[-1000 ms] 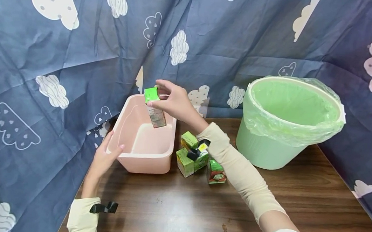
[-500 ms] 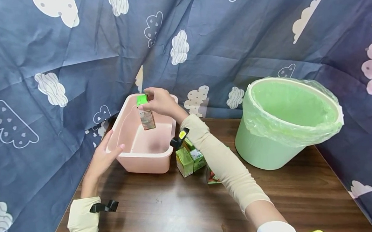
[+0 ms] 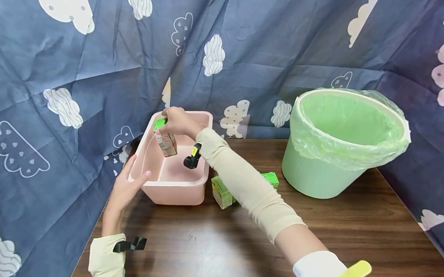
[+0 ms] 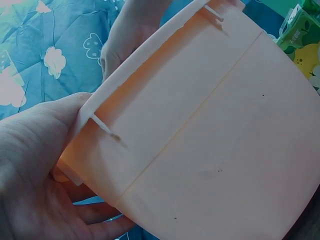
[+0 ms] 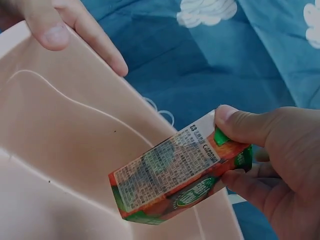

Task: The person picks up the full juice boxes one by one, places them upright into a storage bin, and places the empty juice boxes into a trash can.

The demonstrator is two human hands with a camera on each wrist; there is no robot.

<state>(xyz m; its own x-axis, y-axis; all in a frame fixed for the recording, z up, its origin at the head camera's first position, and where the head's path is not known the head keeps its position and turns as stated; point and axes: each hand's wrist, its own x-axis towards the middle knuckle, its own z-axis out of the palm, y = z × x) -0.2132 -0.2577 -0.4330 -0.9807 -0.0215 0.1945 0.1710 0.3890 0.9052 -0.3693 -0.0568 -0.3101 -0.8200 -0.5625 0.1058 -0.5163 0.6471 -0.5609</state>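
A pink plastic tub stands on the table at left. My left hand grips its left corner, thumb over the rim and fingers along the outside, as the left wrist view confirms on the tub wall. Over the tub, my right hand pinches a small drink carton by its green-topped end. The carton hangs tilted inside the tub's opening. In the right wrist view, red, green and white printed sides of the carton show, with the thumb of the right hand on one edge.
Green drink cartons stand right of the tub, partly hidden by my right forearm; another carton's green top shows beyond it. A green bin with a plastic liner stands at right. A cloud-patterned cloth hangs behind.
My right hand has moved left and down with the carton, from above the tub's right part to lower over its left part. The left hand stays on the rim.
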